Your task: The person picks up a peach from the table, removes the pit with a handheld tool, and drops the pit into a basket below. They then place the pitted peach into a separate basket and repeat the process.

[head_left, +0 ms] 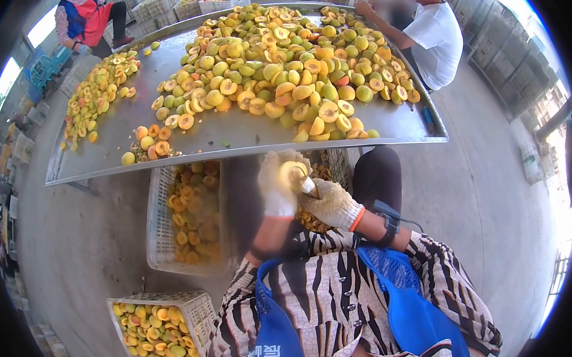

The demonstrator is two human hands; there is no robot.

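Note:
My left hand, in a whitish work glove and partly blurred, is closed around a halved yellow peach. In my gloved right hand is a small pitting tool with a pale handle, its end at the cut face of the peach. The exact shape of the tool's tip is too blurred to make out. Both hands are over my lap, just in front of the metal table's near edge. Beneath them, peach pits and scraps show in a container mostly hidden by my hands.
Halved peaches are heaped on the table, with a smaller pile at left. A white crate of peach halves stands left of my legs, and another crate nearer. Across the table are a person in white and one in red.

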